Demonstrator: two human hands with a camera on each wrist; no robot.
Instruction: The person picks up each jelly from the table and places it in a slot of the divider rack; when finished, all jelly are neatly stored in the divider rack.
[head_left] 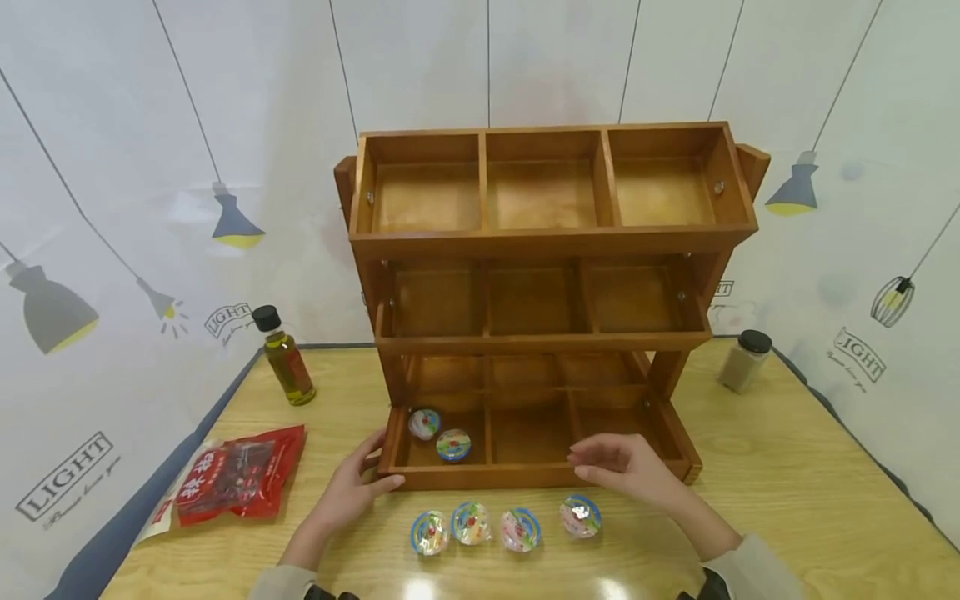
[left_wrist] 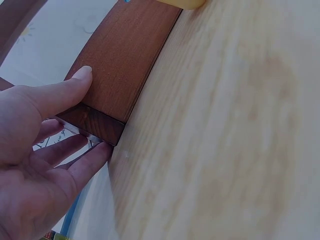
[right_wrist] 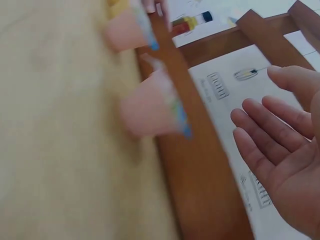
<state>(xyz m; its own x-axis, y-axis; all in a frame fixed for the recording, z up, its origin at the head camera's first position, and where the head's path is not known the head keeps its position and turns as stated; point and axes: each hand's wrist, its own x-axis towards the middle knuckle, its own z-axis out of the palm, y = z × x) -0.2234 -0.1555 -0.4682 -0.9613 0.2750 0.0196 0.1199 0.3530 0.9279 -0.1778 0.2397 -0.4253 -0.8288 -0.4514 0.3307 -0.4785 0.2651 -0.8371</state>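
Note:
My left hand (head_left: 352,487) grips the lower left front corner of a brown wooden shelf rack (head_left: 540,477); in the left wrist view the thumb lies on the front board, the other fingers around its end. My right hand (head_left: 633,468) holds nothing, palm turned inward with fingers slightly bent, above the front edge of the bottom tier. Two jelly cups (head_left: 453,446) with printed lids sit in the bottom left compartment. Several more stand in a row before the rack; a pink jelly cup (head_left: 581,517) is nearest my right hand. The right wrist view shows a pink cup (right_wrist: 152,107) side-on.
Left of the rack stand an oil bottle (head_left: 288,358) with a black cap and a red snack packet (head_left: 243,473). A black-lidded jar (head_left: 745,362) stands at right. The rack's tiers rise steeply behind the hands, divided into compartments, before a white printed backdrop (head_left: 562,58).

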